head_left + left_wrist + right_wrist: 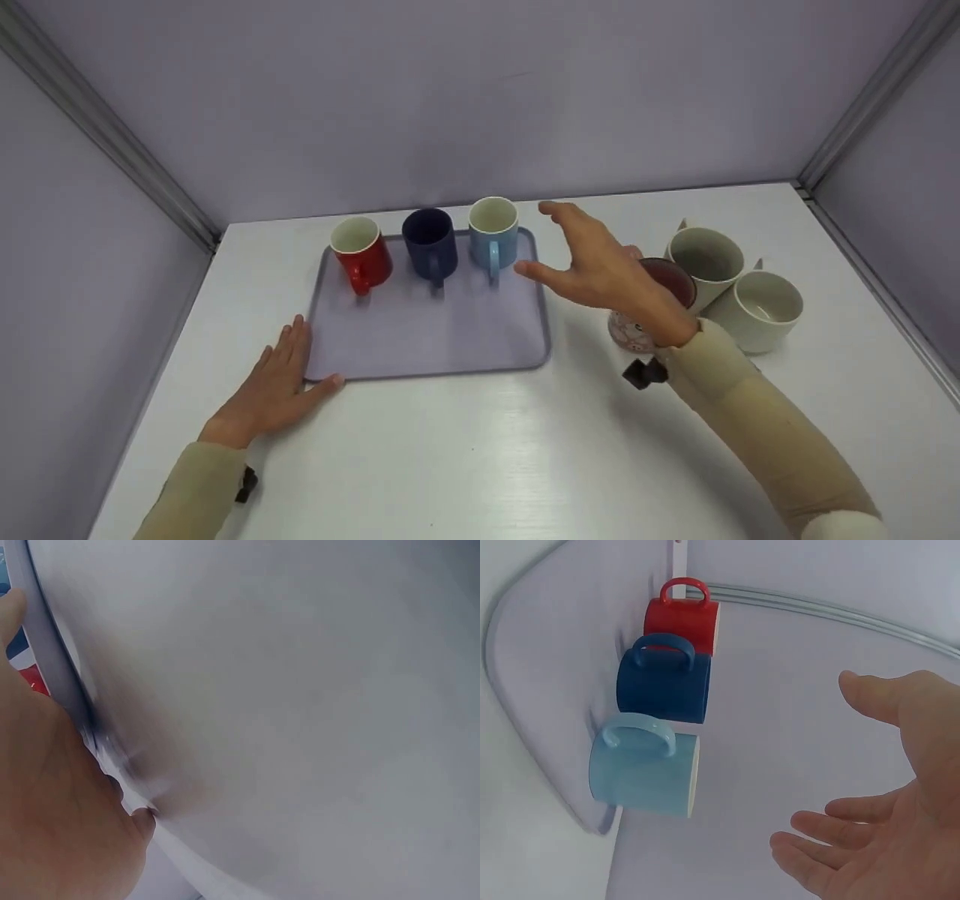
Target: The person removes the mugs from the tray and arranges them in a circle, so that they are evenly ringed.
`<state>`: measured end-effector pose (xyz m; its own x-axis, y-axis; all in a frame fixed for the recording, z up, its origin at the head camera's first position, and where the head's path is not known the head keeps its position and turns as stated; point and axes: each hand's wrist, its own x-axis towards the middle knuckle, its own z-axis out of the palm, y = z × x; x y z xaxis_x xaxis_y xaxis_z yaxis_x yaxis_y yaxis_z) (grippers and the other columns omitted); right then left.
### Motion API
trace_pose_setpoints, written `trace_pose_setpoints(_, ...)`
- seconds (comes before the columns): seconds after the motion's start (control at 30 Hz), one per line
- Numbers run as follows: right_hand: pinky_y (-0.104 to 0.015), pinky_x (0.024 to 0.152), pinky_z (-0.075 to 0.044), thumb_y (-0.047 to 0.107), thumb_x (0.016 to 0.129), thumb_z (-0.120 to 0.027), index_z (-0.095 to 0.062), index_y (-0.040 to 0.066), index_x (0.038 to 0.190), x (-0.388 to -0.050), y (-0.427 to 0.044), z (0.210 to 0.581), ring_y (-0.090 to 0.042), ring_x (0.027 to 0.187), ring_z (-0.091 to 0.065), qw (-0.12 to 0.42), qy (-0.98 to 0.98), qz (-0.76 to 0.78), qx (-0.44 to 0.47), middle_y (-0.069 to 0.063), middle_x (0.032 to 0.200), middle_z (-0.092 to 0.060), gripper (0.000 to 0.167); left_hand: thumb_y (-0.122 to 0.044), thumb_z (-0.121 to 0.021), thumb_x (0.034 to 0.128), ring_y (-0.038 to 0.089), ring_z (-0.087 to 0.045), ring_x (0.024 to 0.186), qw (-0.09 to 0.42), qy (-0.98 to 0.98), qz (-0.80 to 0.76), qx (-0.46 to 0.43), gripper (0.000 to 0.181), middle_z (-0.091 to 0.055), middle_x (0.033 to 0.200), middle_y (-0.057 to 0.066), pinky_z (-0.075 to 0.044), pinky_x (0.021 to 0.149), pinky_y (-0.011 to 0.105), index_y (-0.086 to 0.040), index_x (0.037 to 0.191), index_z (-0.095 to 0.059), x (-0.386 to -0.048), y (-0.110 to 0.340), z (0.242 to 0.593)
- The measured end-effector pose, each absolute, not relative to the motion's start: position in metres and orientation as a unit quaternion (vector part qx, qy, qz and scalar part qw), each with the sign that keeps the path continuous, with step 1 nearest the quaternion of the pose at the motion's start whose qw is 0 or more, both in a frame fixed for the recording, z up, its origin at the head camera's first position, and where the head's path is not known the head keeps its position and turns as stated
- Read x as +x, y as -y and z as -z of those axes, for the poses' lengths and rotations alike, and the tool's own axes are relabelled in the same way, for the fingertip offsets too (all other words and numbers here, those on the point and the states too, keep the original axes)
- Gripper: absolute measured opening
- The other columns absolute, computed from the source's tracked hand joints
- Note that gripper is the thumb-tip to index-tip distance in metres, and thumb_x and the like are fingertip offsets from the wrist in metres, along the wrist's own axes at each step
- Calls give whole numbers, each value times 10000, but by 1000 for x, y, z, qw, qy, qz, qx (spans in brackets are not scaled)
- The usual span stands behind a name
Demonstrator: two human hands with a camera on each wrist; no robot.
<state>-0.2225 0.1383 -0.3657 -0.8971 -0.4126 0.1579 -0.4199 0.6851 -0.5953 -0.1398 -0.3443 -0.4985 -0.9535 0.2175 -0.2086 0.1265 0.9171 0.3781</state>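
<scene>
A grey-purple tray (420, 337) lies on the white table, with a red mug (363, 255), a dark blue mug (430, 244) and a light blue mug (495, 232) upright in a row along its far side. All three handles face the near side. My left hand (274, 386) lies flat at the tray's near left corner, its thumb along the near edge. Raised to the right of the light blue mug (645, 769), my right hand (600, 262) holds nothing, thumb and fingers spread apart. Below its wrist, a patterned mug with a dark red inside (667, 279) is partly hidden.
Two whitish mugs, one farther back (705, 262) and one nearer (757, 311), stand upright at the right, close beside the patterned mug. Pale walls (480, 97) enclose the table's back and sides. White tabletop (480, 450) stretches in front of the tray.
</scene>
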Motion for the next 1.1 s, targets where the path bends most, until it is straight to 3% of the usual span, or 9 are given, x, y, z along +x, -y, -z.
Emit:
trace_pose_setpoints(0.2,-535,1220,-427,419,996,-744,-409,-52,1584,-245,-109,387,-391,1460,-507,-1,905,-378,193,-249,1578,-510,825,-734,-506,1012,446,29,1659,123,-972,-182,86,1138,38,1794,211,-41,1316,680,11,1699,13,-137,345,498)
trace_pose_setpoints(0.47,-537,1124,-527,337,1009,-745,-529,-61,1466,-263,-86,439,-429,1349,-607,11,881,-457,122,-256,1446,-612,643,-747,-494,1010,442,25,1660,123,-972,-180,83,1138,31,1796,208,-43,1320,672,-4,1703,18,-137,343,498)
trace_pose_setpoints(0.67,-433,1077,-572,263,1027,-730,-614,-48,1335,-268,-78,470,-355,1233,-695,21,846,-524,92,-221,1333,-684,453,-753,-484,1011,428,36,1664,129,-971,-183,83,1144,41,1797,203,-29,1323,663,-4,1701,37,-136,341,498)
trace_pose_setpoints(0.97,-406,1018,-591,199,1020,-741,-719,-46,1213,-271,-64,484,-319,1148,-726,39,825,-559,75,-206,1199,-756,312,-740,-498,1012,435,37,1662,130,-970,-186,82,1144,45,1796,208,-28,1321,667,0,1700,37,-136,340,498)
trace_pose_setpoints(1.1,-316,902,-585,160,1035,-716,-743,-46,1175,-272,-59,486,-244,1028,-722,41,816,-573,62,-172,1107,-773,251,-746,-493,1010,432,36,1663,130,-971,-185,82,1147,46,1796,207,-30,1324,662,-4,1701,43,-136,341,498)
